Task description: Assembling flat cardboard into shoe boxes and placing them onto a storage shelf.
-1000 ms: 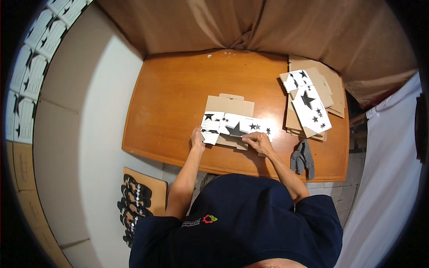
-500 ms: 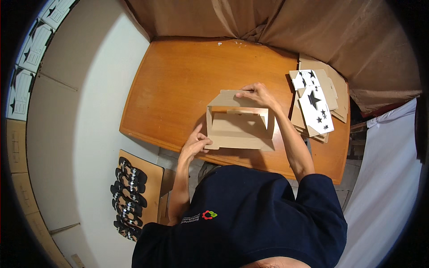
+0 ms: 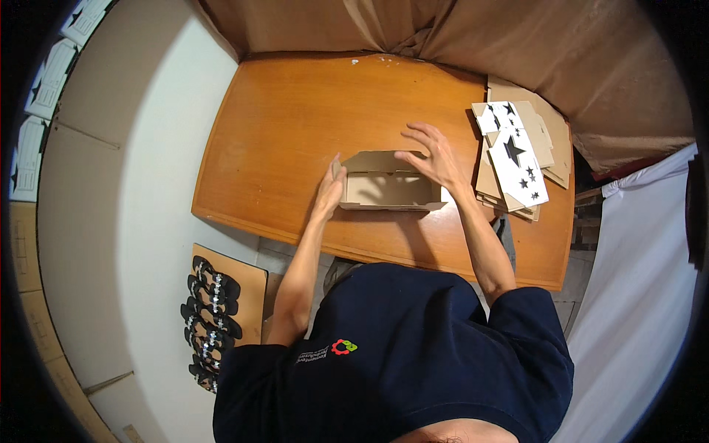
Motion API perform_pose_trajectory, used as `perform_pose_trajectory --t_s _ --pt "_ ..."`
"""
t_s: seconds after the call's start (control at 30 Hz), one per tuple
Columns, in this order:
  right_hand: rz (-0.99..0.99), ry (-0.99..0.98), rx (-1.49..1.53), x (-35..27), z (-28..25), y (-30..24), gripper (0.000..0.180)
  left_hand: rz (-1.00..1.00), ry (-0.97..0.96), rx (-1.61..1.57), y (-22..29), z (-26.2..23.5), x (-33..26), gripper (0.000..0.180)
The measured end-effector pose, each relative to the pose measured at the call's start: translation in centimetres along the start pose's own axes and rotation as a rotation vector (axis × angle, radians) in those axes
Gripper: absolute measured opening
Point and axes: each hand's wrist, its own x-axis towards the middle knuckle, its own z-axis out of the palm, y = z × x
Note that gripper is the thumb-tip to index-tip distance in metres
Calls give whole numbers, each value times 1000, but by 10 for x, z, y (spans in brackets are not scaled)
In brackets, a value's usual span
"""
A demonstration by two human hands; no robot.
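An open brown cardboard box [image 3: 373,160] rests on the wooden table in front of me, its hollow inside facing up. My left hand [image 3: 329,193] grips the box's left end, with the fingertips at its far left corner. Over the far right part of the box is my right hand [image 3: 437,159], open, its fingers spread and curved. Whether the right hand's fingertips touch the cardboard I cannot tell.
On the wooden table [image 3: 295,111], flat cardboard pieces [image 3: 550,129] and white sheets with black stars [image 3: 515,151] lie stacked at the right. Several black sandals [image 3: 210,303] sit on a board at the lower left. Brown cloth [image 3: 517,37] hangs behind the table.
The box has gone from tilted up to lying lower, with its inside showing from above. My left hand has moved up along its left end; my right hand has let go of its top edge.
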Motion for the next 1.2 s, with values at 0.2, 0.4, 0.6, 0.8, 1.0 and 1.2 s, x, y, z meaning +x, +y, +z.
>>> perform_pose_trajectory --t_s 0.2,0.4,0.6,0.8,1.0,1.2 --pt "141 57 -441 -95 -1 28 76 36 15 -33 -1 -9 10 54" --pt "283 33 78 -150 -9 59 91 5 -23 -239 -3 -9 14 50" --pt "142 339 -2 -159 27 50 85 9 -2 -249 -17 -12 18 49" --pt "231 510 -138 -144 57 42 78 53 36 -273 -25 -9 14 63" --pt "205 513 -5 -123 70 41 89 443 105 104 -46 16 -22 88" --pt "116 413 -139 -129 70 28 30 552 208 324 -58 22 -25 47"
